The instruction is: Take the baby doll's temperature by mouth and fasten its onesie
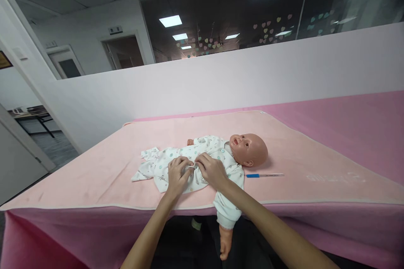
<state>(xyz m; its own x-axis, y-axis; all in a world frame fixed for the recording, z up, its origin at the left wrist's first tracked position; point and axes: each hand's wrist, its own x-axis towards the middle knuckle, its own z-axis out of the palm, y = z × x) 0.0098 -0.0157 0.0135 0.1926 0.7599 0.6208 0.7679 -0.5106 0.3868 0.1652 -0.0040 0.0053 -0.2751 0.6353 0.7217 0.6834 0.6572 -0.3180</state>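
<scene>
A baby doll (pixel 252 149) lies on its back across the table, head to the right, dressed in a white printed outfit (pixel 170 155). Over the doll's belly, my left hand (pixel 179 172) has its fingers bent and drawn together at a thin white strip (pixel 191 166), which looks like a cloth tie. My right hand (pixel 212 170) pinches at the other side of this strip, close to the left fingertips. The doll's near arm (pixel 226 218) hangs over the table's front edge, below my right wrist. Its far hand (pixel 190 142) rests beyond the torso.
A slim clear rod with a blue end (pixel 264 175) lies beside the doll's head. A peach blanket (pixel 94 168) covers the pink cloth (pixel 356 122) on the table. Behind stands a low white wall (pixel 221 82) with glass above it.
</scene>
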